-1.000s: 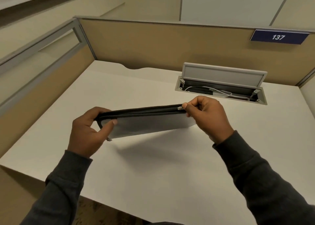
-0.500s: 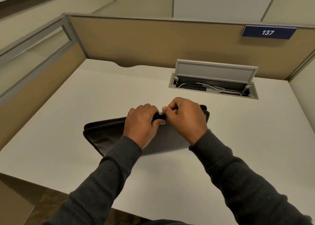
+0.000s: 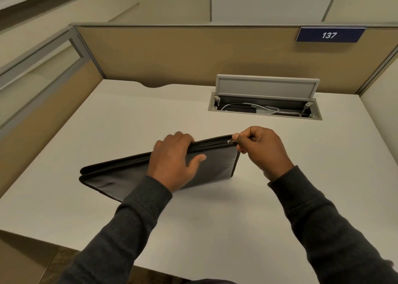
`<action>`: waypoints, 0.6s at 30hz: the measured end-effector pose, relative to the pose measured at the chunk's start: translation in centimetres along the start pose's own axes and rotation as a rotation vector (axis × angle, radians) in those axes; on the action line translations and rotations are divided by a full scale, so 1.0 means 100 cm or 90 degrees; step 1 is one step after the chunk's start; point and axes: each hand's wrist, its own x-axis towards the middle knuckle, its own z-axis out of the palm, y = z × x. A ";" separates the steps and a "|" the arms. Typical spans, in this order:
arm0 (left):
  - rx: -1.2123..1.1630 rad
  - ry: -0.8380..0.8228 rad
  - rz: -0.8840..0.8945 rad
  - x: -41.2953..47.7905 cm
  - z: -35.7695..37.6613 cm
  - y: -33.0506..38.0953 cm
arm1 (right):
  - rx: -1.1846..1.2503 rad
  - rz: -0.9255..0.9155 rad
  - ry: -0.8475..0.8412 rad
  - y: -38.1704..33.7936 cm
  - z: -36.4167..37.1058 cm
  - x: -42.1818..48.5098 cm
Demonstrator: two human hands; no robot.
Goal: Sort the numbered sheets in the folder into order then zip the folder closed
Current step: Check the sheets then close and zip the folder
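In the head view, the dark grey folder (image 3: pixel 215 167) sat over the middle of the white table (image 3: pixel 215 230). Its left end was low against the surface and its right end was raised, with a shadow beneath. The left grip (image 3: pixel 172 161), a bare hand in a dark sleeve (image 3: pixel 120 230), held the folder midway along its upper edge, with the fingers curled over the far side and the thumb pressed on the near face. The right grip (image 3: pixel 262 150) was closed in a pinch on the small metal zipper pull (image 3: pixel 230 141), right at the folder's upper right corner. The zip line between the two hands looked shut. At the far left end the two covers showed as separate rounded edges, and I could not tell whether that corner was zipped. Half a second earlier both hands had been bunched together near the middle of the upper edge, with the pull between them. Since then the right one had travelled with the pull to the corner, so the hands were apart. A second earlier the left hand had held the folder's left end and the whole folder had been off the surface. Behind the folder, a cable hatch (image 3: pixel 265 114) set in the table stood with its flap (image 3: pixel 266 86) up and a white cable (image 3: pixel 269 109) inside. On the tan partition (image 3: pixel 193 53) hung a blue plate reading 137 (image 3: pixel 329 35).
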 end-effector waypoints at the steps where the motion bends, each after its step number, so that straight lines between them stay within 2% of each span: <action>1: 0.000 -0.007 0.016 0.003 0.004 0.010 | 0.012 0.004 -0.018 -0.001 0.002 0.000; 6: -0.042 0.013 0.020 0.015 0.018 0.030 | 0.053 0.023 -0.056 0.001 0.001 -0.001; 13: -0.064 0.039 0.047 0.007 0.017 0.023 | 0.180 0.176 -0.118 0.036 -0.003 -0.002; 18: -0.055 0.017 0.033 0.009 0.015 0.023 | 0.207 0.193 -0.141 0.043 0.001 0.003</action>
